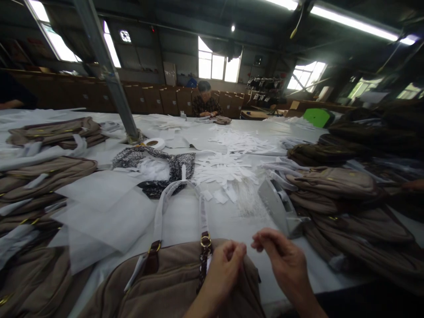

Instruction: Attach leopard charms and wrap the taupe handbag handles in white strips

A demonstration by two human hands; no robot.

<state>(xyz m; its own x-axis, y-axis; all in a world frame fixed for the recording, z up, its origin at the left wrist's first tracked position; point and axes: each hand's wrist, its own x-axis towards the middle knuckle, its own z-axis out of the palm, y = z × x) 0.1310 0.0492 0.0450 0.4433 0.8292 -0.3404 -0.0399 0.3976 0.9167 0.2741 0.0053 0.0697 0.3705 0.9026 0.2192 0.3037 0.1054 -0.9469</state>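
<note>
A taupe handbag (172, 274) lies in front of me. Its upright handle (162, 212) is wrapped in white material, with brown leather tabs and gold rings at the base. Above the bag's right part, my left hand (227, 267) is closed in a pinch, thumb against the fingers. Just to its right, over the white table (232, 221), my right hand (283, 256) is also closed, its fingertips pressed together and pointing at the left hand. Whatever lies between the fingertips of either hand is too small to make out. A dark braided strap (203, 265) hangs beside the left hand.
Stacked taupe bags stand at the left (49, 172) and right (351, 190). White paper sheets (109, 207), a black-and-white patterned piece (182, 165), a tape roll (155, 143), paper strips (225, 168) and a grey dispenser-like device (278, 203) lie around. A metal post (109, 70) rises at left; a person (206, 101) sits opposite.
</note>
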